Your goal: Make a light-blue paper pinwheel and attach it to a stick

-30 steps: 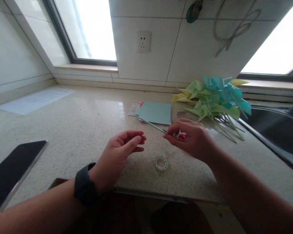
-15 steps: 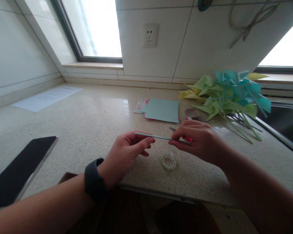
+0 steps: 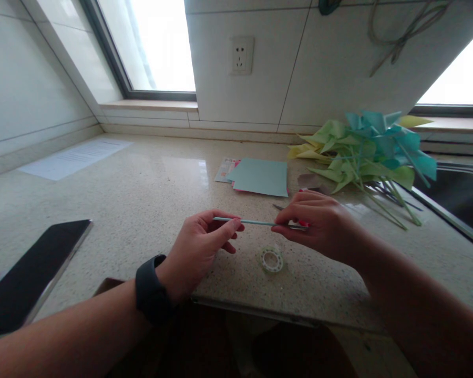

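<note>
A thin pale-blue rolled paper stick [image 3: 256, 222] stretches nearly level between my two hands above the counter. My left hand [image 3: 208, 236], with a dark watch at the wrist, pinches its left end between thumb and fingers. Thumb and fingertips of my right hand [image 3: 311, 218] grip the stick's right part. Behind the right hand lie scissors [image 3: 278, 207], their red handles mostly hidden by the fingers. Just below the stick, a roll of clear tape [image 3: 271, 260] lies flat on the counter.
Light-blue paper sheets [image 3: 260, 177] lie stacked at the back. Green, yellow and blue paper pinwheels [image 3: 362, 147] are heaped at right, beside a dark sink [image 3: 457, 199]. A black tablet-like device [image 3: 39, 268] lies at left, a printed sheet [image 3: 76, 157] behind it. The counter's front edge [image 3: 256, 314] runs below my hands.
My left hand has slid slightly left along the stick, and the stick now sits more level. The right hand keeps its grip almost unmoved.
</note>
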